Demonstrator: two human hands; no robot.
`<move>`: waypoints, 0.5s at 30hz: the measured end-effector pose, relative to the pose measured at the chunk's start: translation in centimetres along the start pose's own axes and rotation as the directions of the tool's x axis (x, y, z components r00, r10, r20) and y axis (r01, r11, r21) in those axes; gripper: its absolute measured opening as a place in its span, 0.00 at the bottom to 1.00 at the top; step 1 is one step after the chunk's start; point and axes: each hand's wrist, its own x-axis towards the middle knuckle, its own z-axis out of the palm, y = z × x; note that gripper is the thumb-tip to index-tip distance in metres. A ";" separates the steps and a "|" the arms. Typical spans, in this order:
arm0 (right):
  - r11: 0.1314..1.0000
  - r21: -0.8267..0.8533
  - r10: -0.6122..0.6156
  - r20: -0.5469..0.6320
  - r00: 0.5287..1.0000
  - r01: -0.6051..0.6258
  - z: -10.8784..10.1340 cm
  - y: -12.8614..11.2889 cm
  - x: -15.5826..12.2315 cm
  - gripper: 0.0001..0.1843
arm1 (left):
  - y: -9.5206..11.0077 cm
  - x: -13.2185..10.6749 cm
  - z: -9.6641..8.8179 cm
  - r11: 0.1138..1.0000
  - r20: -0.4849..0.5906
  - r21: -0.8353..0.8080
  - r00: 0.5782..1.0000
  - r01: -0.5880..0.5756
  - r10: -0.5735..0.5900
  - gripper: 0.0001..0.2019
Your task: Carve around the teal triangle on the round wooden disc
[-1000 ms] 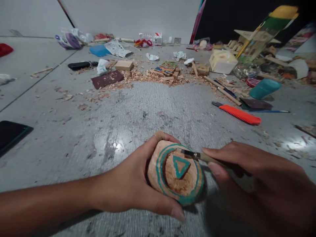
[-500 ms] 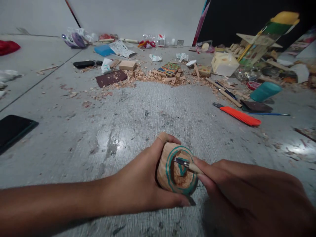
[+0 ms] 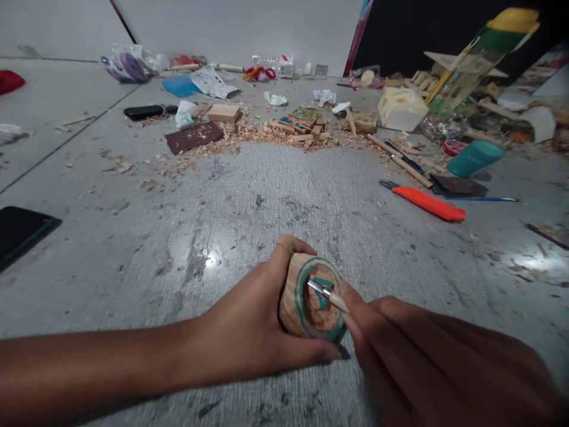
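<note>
My left hand (image 3: 262,308) wraps round a cylindrical wooden block (image 3: 291,293), thumb along the lower side and forefinger over the top. The block's round end faces up and right; it bears teal rings, a recess cut inside them and a raised teal-painted triangular shape in the middle. Pinched in my right hand (image 3: 400,344) is a carving chisel (image 3: 336,300) with a pale wooden handle. Its metal tip lies at the recess's upper left edge, across the teal shape. My right palm hides the rest of the handle.
Wood shavings (image 3: 262,135) lie in an arc beyond my hands, with small wooden blocks (image 3: 224,113) and brown sandpaper (image 3: 194,137). An orange-handled cutter (image 3: 429,203), a teal cup (image 3: 476,158) and thin tools are on the right. A black phone (image 3: 24,234) rests at left.
The wooden block has turned slightly in my left hand. My right hand and the chisel have shifted a little left, the tip now nearer the recess's upper left rim. The view has moved slightly.
</note>
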 end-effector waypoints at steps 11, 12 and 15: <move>0.986 0.156 0.077 -0.093 0.993 -0.062 1.7 0.4 1.1 0.17 | -0.2 -0.1 -0.5 0.955 -0.008 -0.293 0.999 -0.048 0.047 0.34; 0.977 0.201 0.091 -0.081 0.992 -0.074 1.6 0.5 1.3 0.16 | -0.2 -0.1 -0.5 0.946 -0.018 -0.320 0.998 -0.057 0.054 0.35; 0.943 0.298 0.179 -0.068 0.981 -0.151 1.1 0.9 2.1 0.14 | -0.2 -0.1 -0.4 0.939 -0.031 -0.334 0.997 -0.081 0.075 0.36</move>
